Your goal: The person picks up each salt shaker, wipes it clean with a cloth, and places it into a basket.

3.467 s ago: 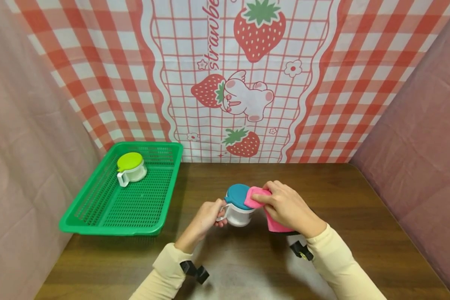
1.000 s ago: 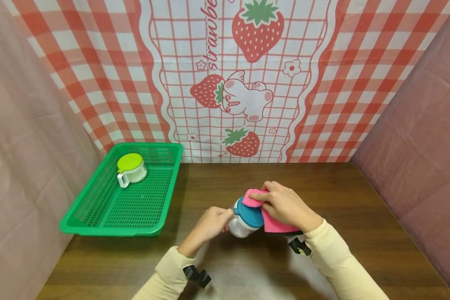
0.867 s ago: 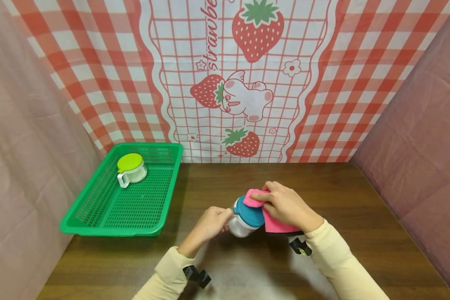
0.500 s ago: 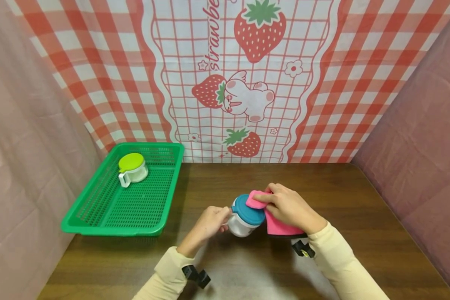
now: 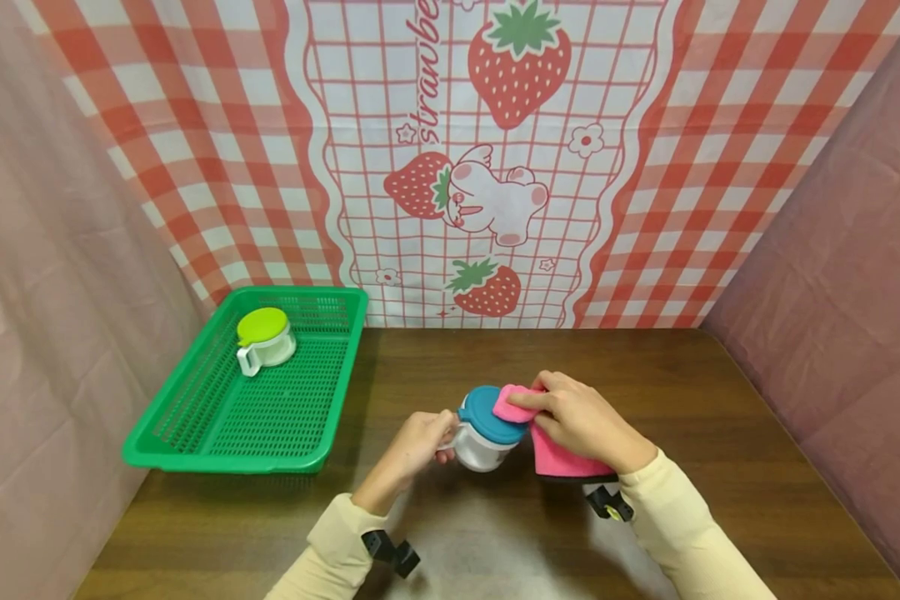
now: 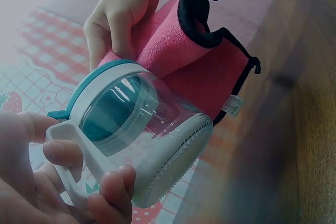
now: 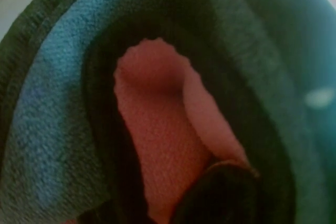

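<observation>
My left hand [image 5: 422, 446] grips the white handle of a clear seasoning jar [image 6: 157, 135] with a blue lid [image 5: 487, 414]. In the left wrist view its fingers [image 6: 63, 153] curl through and around the handle, and the jar is tilted. A pink cloth [image 5: 562, 454] with a dark edging is pinched in my right hand [image 5: 581, 421]; the folded part of it touches the right side of the lid, while the remainder hangs below the hand. Cloth folds [image 7: 163, 124] fill the right wrist view and hide the right fingers there.
On the left of the wooden table [image 5: 690, 467] stands a green plastic basket [image 5: 322, 454]. Inside it, towards the back, sits a similar jar [image 5: 266, 337] with a lime-green lid. A checked strawberry curtain [image 5: 487, 208] closes off the back; pinkish curtains [image 5: 855, 275] flank both sides.
Over the last second the jar has turned a little more upright and shifted slightly left. The cloth has slid from the lid's far edge towards its right side. Both hands keep their hold.
</observation>
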{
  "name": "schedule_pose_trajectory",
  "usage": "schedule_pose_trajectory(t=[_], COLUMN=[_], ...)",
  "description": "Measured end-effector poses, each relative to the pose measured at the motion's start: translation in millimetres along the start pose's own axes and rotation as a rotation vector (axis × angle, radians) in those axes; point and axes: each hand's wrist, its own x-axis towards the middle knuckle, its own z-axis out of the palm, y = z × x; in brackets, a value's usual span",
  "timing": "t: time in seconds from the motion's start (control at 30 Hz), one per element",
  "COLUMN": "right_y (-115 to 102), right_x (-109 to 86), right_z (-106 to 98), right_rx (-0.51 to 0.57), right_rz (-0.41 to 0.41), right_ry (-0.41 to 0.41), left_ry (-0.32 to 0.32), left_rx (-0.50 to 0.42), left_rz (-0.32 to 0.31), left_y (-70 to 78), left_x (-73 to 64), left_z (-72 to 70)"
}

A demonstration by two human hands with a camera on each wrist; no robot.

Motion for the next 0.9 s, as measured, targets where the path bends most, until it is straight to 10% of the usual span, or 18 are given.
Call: schedule_pose_trajectory(t=[0.9], right_y=[-4.2], right_x=[-4.2], right_z=[-1.1], right_rx=[0.002], right_rz=[-0.011], right_ry=[0.014], left_ry=[-0.008], left_rx=[-0.051], left_rz=[-0.020], left_y=[-1.4], left_x=[2.3], left_z=[-1.8])
